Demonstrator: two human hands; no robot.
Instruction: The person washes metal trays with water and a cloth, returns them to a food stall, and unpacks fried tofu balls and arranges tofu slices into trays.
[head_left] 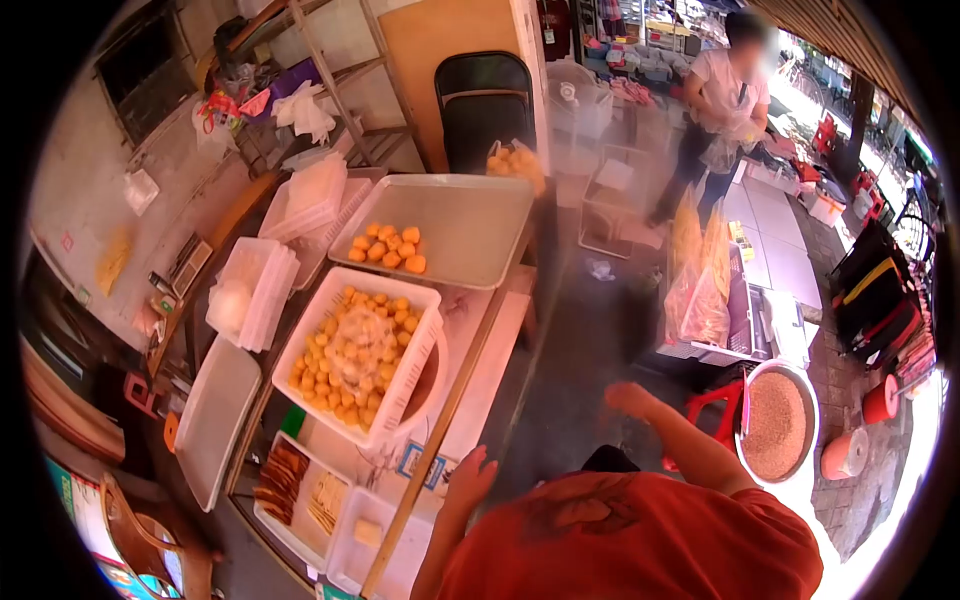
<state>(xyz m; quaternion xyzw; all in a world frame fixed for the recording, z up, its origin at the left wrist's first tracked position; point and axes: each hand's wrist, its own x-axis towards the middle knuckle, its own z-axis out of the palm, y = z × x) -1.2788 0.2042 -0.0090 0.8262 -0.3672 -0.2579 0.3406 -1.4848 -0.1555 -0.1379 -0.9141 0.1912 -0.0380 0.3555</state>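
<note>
My left hand (472,478) is beside the wooden edge strip (440,450) of the stall table, fingers apart, with nothing in it. Out over the dark floor, my right hand (630,400) hangs with its fingers loosely extended; no object shows in it. Closest to my left hand on the table is a blue-and-white printed card (425,466). Beyond it, a white plastic basket (425,365) holds many round orange-yellow balls (335,385) with a clear plastic bag (365,345) on top. A metal tray (465,225) behind carries several more balls (390,247).
Stacked clear containers (252,295) and another metal tray (215,420) line the far side. Brown slices (280,483) lie in a white tray. To the right are a crate (738,300) with bagged food, a red stool (705,425), a grain-filled bucket (775,420) and a standing person (728,100).
</note>
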